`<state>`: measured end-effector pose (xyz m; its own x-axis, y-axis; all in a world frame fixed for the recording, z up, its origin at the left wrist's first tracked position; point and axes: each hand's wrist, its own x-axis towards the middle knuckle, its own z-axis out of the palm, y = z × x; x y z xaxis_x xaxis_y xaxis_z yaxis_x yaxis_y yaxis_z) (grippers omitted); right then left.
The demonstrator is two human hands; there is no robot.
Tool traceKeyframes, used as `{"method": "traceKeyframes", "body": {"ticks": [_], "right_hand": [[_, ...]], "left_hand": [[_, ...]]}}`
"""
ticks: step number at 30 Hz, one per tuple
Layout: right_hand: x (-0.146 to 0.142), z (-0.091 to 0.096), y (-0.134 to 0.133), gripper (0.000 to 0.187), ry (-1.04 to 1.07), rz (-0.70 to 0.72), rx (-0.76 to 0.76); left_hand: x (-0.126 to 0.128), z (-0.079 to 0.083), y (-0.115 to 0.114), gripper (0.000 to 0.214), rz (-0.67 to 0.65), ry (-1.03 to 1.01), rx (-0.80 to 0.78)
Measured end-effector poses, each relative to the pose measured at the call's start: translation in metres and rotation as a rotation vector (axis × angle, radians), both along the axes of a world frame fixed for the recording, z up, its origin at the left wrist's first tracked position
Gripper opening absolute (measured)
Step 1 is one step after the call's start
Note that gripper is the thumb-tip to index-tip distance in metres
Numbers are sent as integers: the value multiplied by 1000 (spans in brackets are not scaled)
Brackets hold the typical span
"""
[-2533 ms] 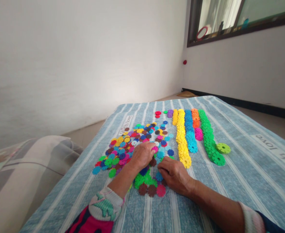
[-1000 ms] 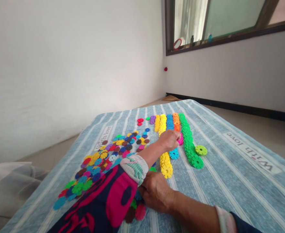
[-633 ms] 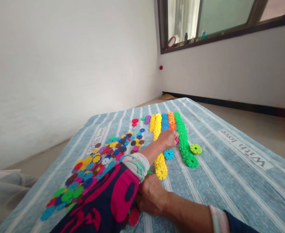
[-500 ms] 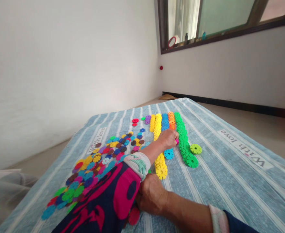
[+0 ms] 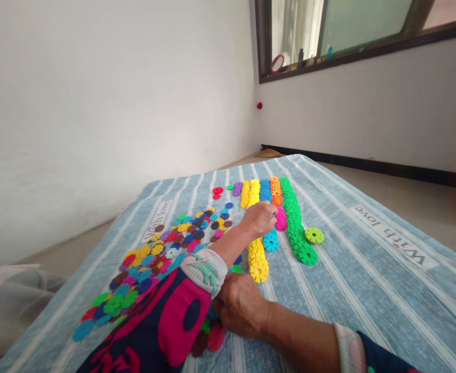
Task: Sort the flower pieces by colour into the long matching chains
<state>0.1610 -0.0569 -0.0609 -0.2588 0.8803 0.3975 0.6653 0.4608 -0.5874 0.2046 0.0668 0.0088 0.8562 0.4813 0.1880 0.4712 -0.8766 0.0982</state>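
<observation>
My left hand (image 5: 259, 217) reaches across the bed, fingers pinched at the edge of a pink notched plastic disc (image 5: 281, 219). That disc is just below the orange row (image 5: 276, 191), between the blue row (image 5: 265, 190) and the long green row (image 5: 293, 220). Under my left wrist runs a yellow row (image 5: 256, 254) of overlapping discs. Nearer to me, my right hand (image 5: 241, 303) is closed, its fingertips hidden behind my left sleeve; what it holds cannot be seen. Beside it lie a few loose discs, one of them red (image 5: 216, 338).
A loose pile of mixed-colour discs (image 5: 146, 259) spreads over the left of the striped sheet (image 5: 352, 280). A lime disc (image 5: 314, 235) sits right of the green row. Two red discs (image 5: 217, 190) and a short purple row (image 5: 237, 188) are at the far side. White walls stand beyond.
My left hand has drawn back slightly to the left, and much more of the pink disc now shows. My right hand stays closed in nearly the same place.
</observation>
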Motion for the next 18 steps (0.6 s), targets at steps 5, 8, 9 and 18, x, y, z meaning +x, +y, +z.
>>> {"method": "traceKeyframes", "body": {"ticks": [5,8,9,18], "right_hand": [[3,0,-2,18,-78,3,49],[3,-3,-3,20,-68,3,67],[3,-5,-3,20,-59,8,71],[6,-2,-8,20,142,5,6]], "left_hand": [[-49,12,-4,15,21,-113,-3],[-89,17,-14,17,62,-128,-5],[-102,18,-18,18,89,-133,-12],[-200,2,-69,19,179,-146,-199]]}}
